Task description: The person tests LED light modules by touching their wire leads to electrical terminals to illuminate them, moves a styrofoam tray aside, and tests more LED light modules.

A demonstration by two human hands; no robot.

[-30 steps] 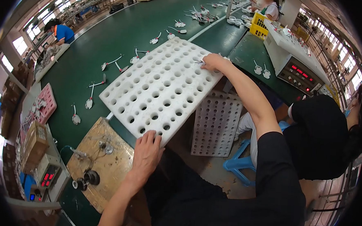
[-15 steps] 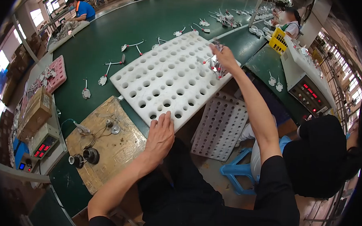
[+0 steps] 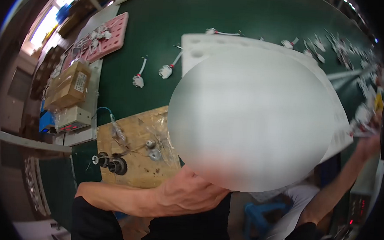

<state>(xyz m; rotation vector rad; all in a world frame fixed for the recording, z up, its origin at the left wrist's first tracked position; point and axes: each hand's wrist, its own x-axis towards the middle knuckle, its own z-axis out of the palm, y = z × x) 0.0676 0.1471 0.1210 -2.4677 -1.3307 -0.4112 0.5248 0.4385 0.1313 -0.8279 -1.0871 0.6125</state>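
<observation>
Far to the left of my left grip (image 3: 192, 191) and beyond it, I am seeing a pink perforated tray (image 3: 118, 33) holding a heap of small wired parts. Nearer, a cardboard box (image 3: 67, 87) is sitting above a meter box (image 3: 72, 119). Just beyond my left forearm, a worn wooden board (image 3: 133, 158) is carrying black round pieces (image 3: 118, 165) and small metal pieces (image 3: 154, 154). Past that board, two white wired parts (image 3: 138, 80) are lying apart on the green table (image 3: 136, 99).

My left grip is resting at the near side of the white perforated board (image 3: 190, 63); a blurred patch is covering my fingers, so I cannot tell how closed they are. The white board is spreading out beyond the left grip and to its right, ending just left of my right grip (image 3: 367, 146). A blue stool (image 3: 256, 214) is standing below the board, to the right of my left grip. At the far right, my right grip is blurring against a white-and-red wired cluster (image 3: 363, 124); I cannot tell whether it is closing on it.
</observation>
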